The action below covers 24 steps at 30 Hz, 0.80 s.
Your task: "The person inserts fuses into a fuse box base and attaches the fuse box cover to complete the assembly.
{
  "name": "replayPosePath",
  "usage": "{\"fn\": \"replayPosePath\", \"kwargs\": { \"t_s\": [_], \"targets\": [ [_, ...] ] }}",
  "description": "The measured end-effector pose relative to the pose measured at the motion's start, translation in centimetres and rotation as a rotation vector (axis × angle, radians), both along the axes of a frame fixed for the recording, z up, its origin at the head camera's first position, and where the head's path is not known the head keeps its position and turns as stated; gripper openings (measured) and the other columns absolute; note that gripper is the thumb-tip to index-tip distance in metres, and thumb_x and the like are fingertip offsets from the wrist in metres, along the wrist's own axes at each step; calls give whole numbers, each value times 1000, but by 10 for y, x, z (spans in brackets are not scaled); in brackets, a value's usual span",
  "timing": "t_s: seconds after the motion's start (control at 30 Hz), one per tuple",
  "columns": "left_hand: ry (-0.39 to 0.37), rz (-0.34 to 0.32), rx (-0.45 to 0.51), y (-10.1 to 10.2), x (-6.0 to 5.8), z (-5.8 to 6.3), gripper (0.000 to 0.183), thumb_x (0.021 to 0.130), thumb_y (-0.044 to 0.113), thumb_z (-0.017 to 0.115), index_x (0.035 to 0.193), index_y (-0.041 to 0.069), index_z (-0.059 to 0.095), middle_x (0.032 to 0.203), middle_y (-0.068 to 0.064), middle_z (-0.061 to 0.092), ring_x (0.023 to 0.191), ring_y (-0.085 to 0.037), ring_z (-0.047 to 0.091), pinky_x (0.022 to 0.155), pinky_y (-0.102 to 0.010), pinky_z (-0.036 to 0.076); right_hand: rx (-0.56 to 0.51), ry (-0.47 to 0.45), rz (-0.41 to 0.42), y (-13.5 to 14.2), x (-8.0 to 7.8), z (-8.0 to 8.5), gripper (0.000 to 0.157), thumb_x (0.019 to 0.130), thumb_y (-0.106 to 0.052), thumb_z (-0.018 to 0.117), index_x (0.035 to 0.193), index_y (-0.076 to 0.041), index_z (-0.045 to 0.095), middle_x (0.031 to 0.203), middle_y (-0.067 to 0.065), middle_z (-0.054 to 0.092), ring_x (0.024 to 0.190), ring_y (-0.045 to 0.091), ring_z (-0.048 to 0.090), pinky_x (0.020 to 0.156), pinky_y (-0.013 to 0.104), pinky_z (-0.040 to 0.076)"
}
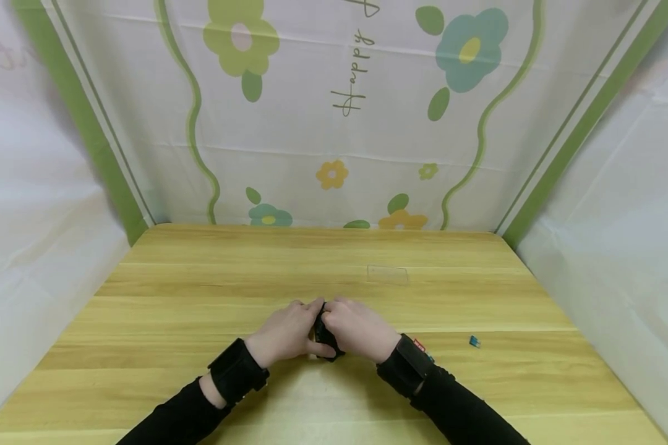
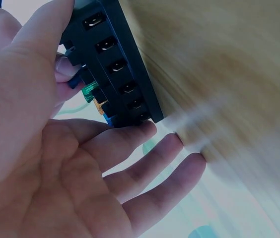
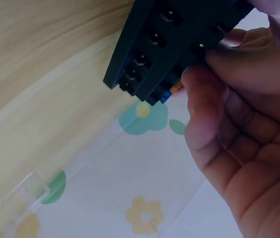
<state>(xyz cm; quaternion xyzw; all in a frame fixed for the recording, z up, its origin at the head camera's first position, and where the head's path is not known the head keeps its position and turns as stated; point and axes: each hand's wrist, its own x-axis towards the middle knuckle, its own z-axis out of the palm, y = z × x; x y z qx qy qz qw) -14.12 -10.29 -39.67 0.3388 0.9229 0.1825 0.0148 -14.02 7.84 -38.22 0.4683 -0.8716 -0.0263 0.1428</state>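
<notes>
A black fuse block (image 1: 324,334) stands on the table between the two hands. My left hand (image 1: 289,332) grips it, with the thumb at the near end and the index finger at the far end; the other fingers reach past the block in the left wrist view. Green and orange blade fuses (image 2: 89,92) sit in a row along its top. With thumb and index finger my right hand (image 1: 362,329) pinches a dark blue blade fuse (image 2: 74,82) at the top of the block, mostly hidden by the fingers. Metal terminals line the block's side (image 3: 155,38).
A clear plastic cover (image 1: 387,275) lies on the wooden table (image 1: 200,296) beyond the hands. One loose blue blade fuse (image 1: 475,341) lies to the right. Something small with a red end (image 1: 419,345) shows beside the right wrist strap. Printed cloth hangs behind the table.
</notes>
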Motion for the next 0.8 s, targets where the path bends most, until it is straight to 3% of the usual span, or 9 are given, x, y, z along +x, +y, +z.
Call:
{"fn": "replayPosePath", "kwargs": {
  "t_s": [0.23, 0.47, 0.67, 0.8],
  "targets": [
    [-6, 0, 9, 0, 0, -1, 77, 72, 62, 71, 124, 9, 53, 80, 3, 53, 71, -14, 51, 58, -25, 41, -45, -67, 39, -2, -3, -2, 19, 84, -22, 74, 72, -14, 61, 70, -5, 49, 64, 8, 46, 56, 18, 36],
    [-5, -19, 27, 1, -2, -2, 70, 73, 60, 72, 120, 11, 54, 77, 3, 53, 68, -12, 50, 57, -24, 41, -47, -115, 20, -1, -6, -1, 32, 82, -5, 69, 64, -18, 47, 62, -7, 38, 55, 6, 36, 51, 17, 27],
    [-9, -23, 42, 0, -1, -2, 64, 73, 58, 73, 113, 13, 53, 72, 5, 50, 64, -10, 47, 55, -23, 40, -42, -147, 20, -2, -8, 1, 31, 81, -4, 69, 63, -18, 48, 59, -7, 39, 53, 6, 36, 51, 17, 27],
    [-11, -18, 31, 0, -1, -2, 69, 73, 59, 72, 119, 11, 54, 73, 5, 49, 65, -11, 48, 56, -24, 41, -36, -173, 13, -3, -7, 4, 31, 81, -3, 69, 63, -18, 49, 59, -6, 40, 53, 6, 36, 50, 16, 27]
  ]
}}
